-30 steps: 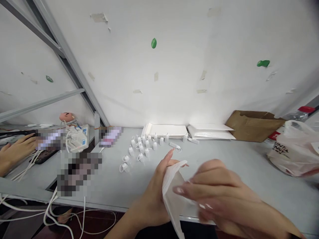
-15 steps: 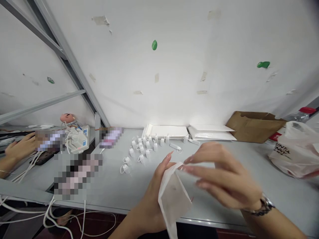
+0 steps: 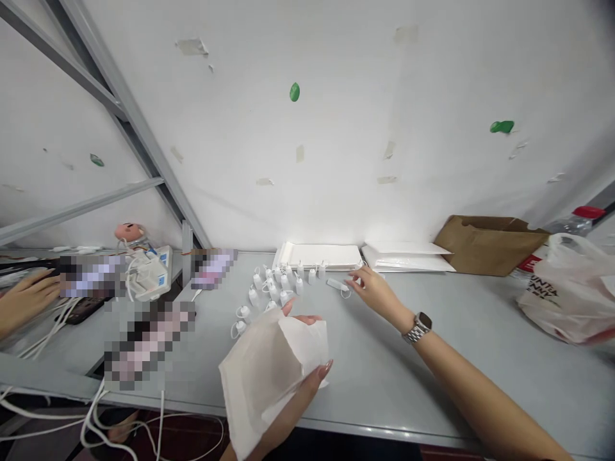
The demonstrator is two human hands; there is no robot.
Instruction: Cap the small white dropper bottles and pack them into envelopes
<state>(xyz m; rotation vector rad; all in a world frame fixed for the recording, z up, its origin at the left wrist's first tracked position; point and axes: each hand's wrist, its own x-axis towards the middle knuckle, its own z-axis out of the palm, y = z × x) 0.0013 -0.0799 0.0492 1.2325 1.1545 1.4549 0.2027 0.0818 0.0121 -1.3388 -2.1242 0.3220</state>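
My left hand (image 3: 307, 378) grips a white paper bag (image 3: 259, 371), its thumb at the front and fingers behind the opened mouth. Farther off, my right hand (image 3: 372, 289) is stretched over the table with bent fingers apart, wearing a watch on the wrist. Its fingertips are close to a small white squeeze bottle (image 3: 337, 285) lying on its side with its tethered cap. Behind that hand, another small bottle is mostly hidden. Several similar bottles (image 3: 273, 291) stand upright left of centre, some partly covered by the bag.
Flat white packets (image 3: 331, 254) and white envelopes (image 3: 403, 256) lie along the wall. A brown cardboard box (image 3: 490, 246) and a plastic carrier bag (image 3: 567, 288) stand right. At left are a power strip (image 3: 156, 275), cables, blurred items and another person's hand (image 3: 31, 298).
My right hand has left the bag's mouth and reached forward toward the bottles at the back. My left hand has moved the bag leftward, and its mouth is wider.
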